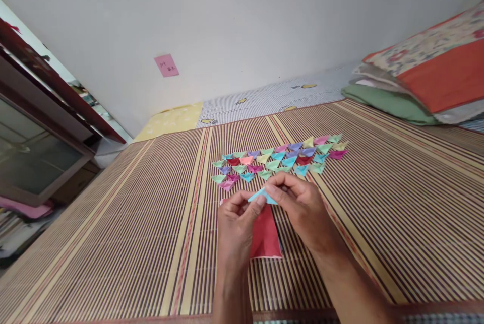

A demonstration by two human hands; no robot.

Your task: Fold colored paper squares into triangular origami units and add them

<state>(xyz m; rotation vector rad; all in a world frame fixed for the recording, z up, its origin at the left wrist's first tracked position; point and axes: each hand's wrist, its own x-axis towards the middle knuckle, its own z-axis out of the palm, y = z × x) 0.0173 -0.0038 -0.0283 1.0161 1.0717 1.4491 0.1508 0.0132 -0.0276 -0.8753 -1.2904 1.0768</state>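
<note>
Between both hands is a small light-blue folded paper [269, 197], pinched by the fingers and thumbs. My left hand [239, 218] grips its left end, with the thumb pressed on the front. On the other side my right hand [297, 203] holds the top and right part, its fingertips partly hidden behind. Under the hands lies a red paper stack [265, 236], partly covered by my left hand. Just beyond, several small folded paper boats [272, 165] in many colours sit in rows.
A striped bamboo mat [143, 233] covers the bed. Folded bedding [442, 72] is piled at the right back. A pink note [166, 65] is stuck on the white wall [242, 16]. At the left stands a cabinet with a glass door [34, 147].
</note>
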